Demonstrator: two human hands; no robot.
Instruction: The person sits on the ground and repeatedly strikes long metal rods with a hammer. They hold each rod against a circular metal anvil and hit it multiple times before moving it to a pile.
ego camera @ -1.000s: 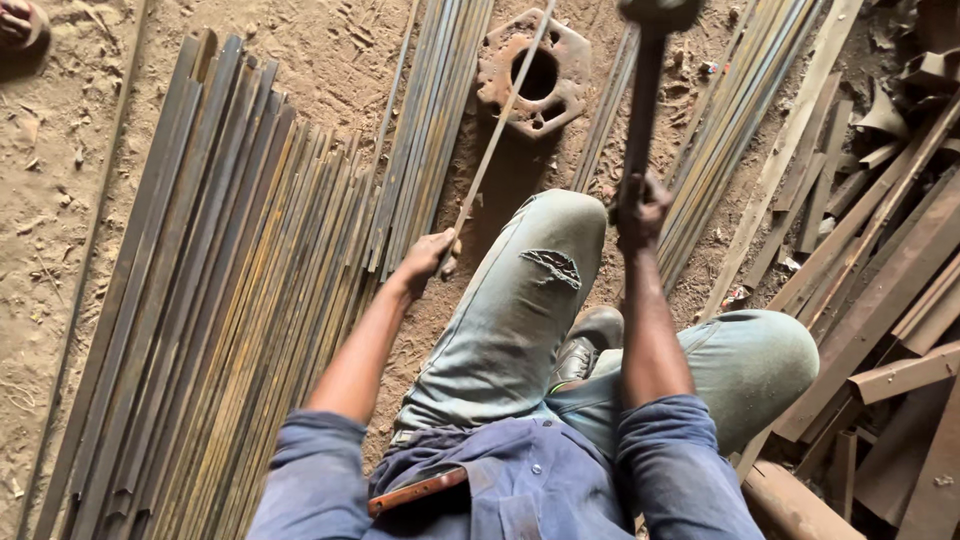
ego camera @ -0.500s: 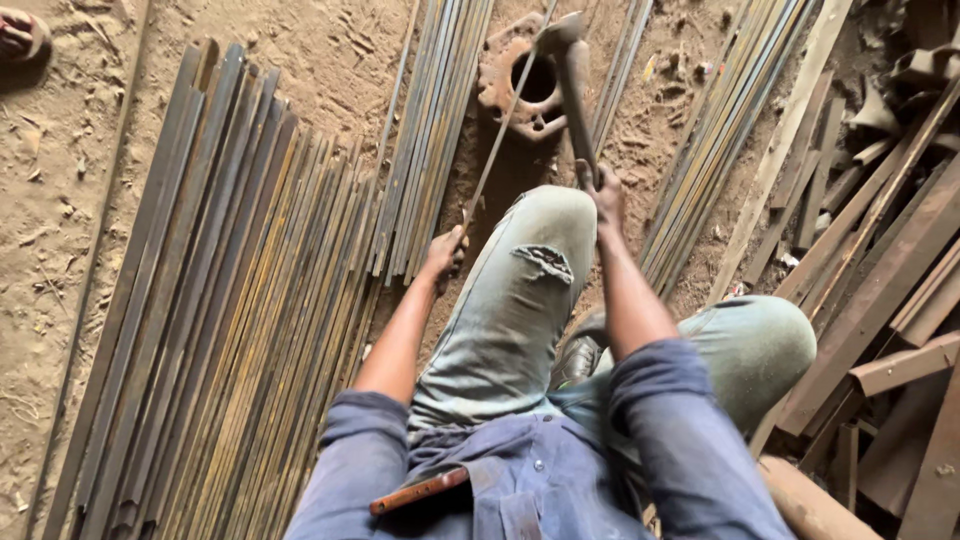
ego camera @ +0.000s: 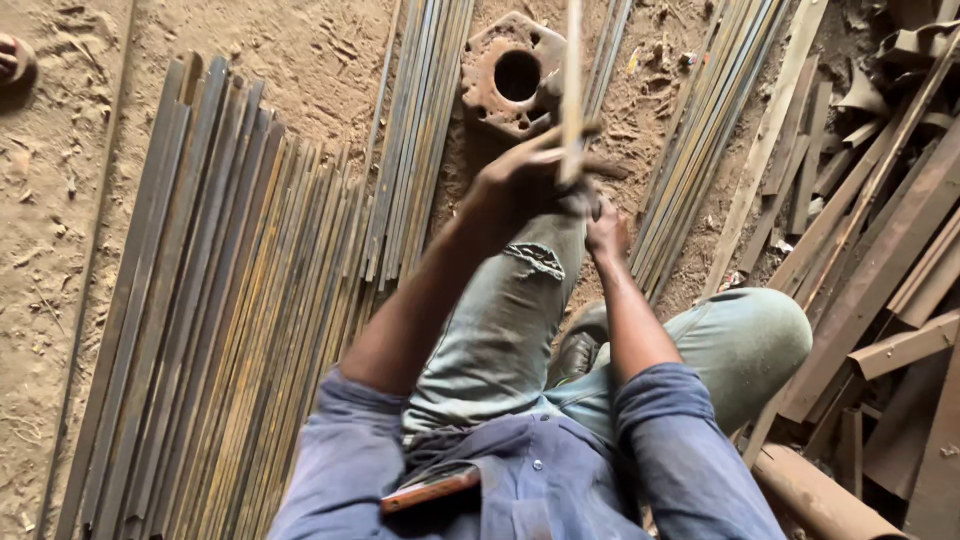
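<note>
Rusty flange [ego camera: 515, 75] lies beyond left hand [ego camera: 525, 180] gripping rod [ego camera: 572, 90].

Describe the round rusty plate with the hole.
The plate is a thick, rusty brown metal flange with a large round centre hole and a lumpy, notched rim with small bolt holes. It lies flat on the sandy ground between bundles of thin rods. The left hand and its raised rod overlap its lower right edge in view; contact cannot be told.

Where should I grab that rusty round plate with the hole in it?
Take the rusty round plate by its far rim, coming from above. It lies flat on the dirt, so fingers can hook its centre hole; the left hand and thin rod crowd its near edge.
</note>
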